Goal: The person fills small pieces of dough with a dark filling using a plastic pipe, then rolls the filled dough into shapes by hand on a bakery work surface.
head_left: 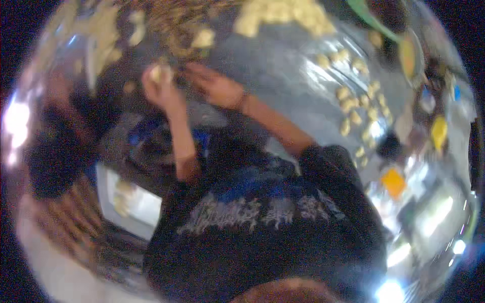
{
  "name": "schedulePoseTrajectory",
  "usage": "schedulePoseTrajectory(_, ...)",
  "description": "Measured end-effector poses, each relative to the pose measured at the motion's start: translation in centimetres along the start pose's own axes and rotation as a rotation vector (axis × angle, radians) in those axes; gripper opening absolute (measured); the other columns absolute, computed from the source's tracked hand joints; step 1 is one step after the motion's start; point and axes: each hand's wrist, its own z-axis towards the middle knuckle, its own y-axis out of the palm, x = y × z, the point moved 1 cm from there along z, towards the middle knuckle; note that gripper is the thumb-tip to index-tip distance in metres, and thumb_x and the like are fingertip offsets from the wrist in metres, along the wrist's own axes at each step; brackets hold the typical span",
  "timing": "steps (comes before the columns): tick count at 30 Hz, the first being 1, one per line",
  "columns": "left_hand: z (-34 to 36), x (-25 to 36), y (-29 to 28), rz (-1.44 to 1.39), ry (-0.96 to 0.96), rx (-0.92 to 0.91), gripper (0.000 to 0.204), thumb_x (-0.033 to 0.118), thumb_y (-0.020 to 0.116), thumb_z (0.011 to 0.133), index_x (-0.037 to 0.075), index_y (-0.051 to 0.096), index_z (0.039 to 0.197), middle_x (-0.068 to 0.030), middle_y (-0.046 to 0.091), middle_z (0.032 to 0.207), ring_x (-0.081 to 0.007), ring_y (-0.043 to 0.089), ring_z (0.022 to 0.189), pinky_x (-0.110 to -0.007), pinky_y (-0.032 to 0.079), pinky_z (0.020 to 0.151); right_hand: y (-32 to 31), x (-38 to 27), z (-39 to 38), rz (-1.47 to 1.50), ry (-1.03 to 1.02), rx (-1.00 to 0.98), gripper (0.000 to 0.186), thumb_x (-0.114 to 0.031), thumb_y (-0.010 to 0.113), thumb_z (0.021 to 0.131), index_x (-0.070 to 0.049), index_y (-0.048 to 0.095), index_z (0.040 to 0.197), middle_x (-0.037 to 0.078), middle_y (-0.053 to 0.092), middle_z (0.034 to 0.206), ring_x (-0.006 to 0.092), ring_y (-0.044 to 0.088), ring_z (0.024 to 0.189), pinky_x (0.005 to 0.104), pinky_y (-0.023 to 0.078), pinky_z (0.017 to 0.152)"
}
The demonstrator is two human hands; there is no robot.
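Observation:
Motion blur softens the whole view. My left hand (pixel 164 91) is closed around a small pale round piece (pixel 160 73) that looks like dough. Just to its right, my right hand (pixel 220 90) reaches leftward with its fingers stretched out and nothing visible in them. Both are over the near side of a grey metal table (pixel 283 86). Beyond them lies a heap of brown, stringy-looking stuff (pixel 177 20), with a pale lump (pixel 203 38) at its right edge.
Many pale lumps (pixel 283 17) crowd the far table; others (pixel 353 101) lie scattered right. A green-rimmed container (pixel 376 22) stands far right. At left is another person in dark clothing (pixel 55 146). A white tray (pixel 144 207) holding pale pieces sits lower left.

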Motion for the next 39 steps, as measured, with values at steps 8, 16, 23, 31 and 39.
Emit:
schedulePoseTrajectory(8, 4.2, 1.4, -5.3, -0.478, -0.263, 0.261, 0.022, 0.005, 0.065, 0.084, 0.005, 0.062, 0.105, -0.0045, 0.059, 0.102, -0.0161, 0.058, 0.093, -0.03, 0.05, 0.075, 0.8, -2.5, 1.8, -0.226, 0.069, 0.145, 0.063, -0.017, 0.056, 0.092, -0.001, 0.032, 0.147, 0.021, 0.03, 0.154, 0.0337, 0.026, 0.145, 0.0412, 0.025, 0.119)
schedulePoseTrajectory(16, 2.6, 2.3, -4.6, -0.239, -0.065, 0.28, 0.02, 0.008, 0.061, 0.085, 0.004, 0.062, 0.105, -0.0041, 0.059, 0.101, -0.0151, 0.057, 0.087, -0.029, 0.049, 0.072, 5.1, 1.0, 9.4, -0.603, 0.004, 0.046, 0.061, -0.023, 0.046, 0.098, 0.003, 0.024, 0.149, 0.025, 0.026, 0.155, 0.0374, 0.026, 0.144, 0.0477, 0.02, 0.119)
schedulePoseTrajectory(23, 1.8, 1.5, -7.9, 0.269, 0.198, 0.199, 0.058, 0.051, 0.04, 0.099, -0.004, 0.058, 0.1, -0.0119, 0.054, 0.099, -0.0204, 0.054, 0.084, -0.034, 0.046, 0.072, 1.9, -0.4, 6.3, -0.182, -0.195, 0.012, 0.06, -0.014, 0.059, 0.087, -0.01, 0.041, 0.145, 0.014, 0.036, 0.152, 0.0316, 0.031, 0.143, 0.0453, 0.028, 0.117)
schedulePoseTrajectory(31, 1.2, 1.2, -8.9, 0.132, 0.11, 0.267, 0.01, 0.009, 0.056, 0.092, 0.003, 0.06, 0.097, -0.0026, 0.055, 0.095, -0.0121, 0.052, 0.083, -0.029, 0.046, 0.07, -0.8, 1.5, 9.1, -0.577, -0.496, -0.407, 0.055, -0.027, 0.049, 0.097, -0.011, 0.037, 0.148, 0.011, 0.03, 0.156, 0.0257, 0.024, 0.146, 0.0461, 0.026, 0.117)
schedulePoseTrajectory(39, 1.0, -0.2, -10.0, 0.075, 0.026, 0.398, 0.01, 0.01, 0.061, 0.088, 0.005, 0.061, 0.097, -0.0003, 0.056, 0.092, -0.0114, 0.052, 0.084, -0.028, 0.045, 0.074, 0.6, 4.7, 18.6, -0.774, -0.51, -0.182, 0.046, -0.017, 0.055, 0.09, -0.008, 0.05, 0.135, 0.011, 0.045, 0.146, 0.0278, 0.039, 0.138, 0.0413, 0.044, 0.104)
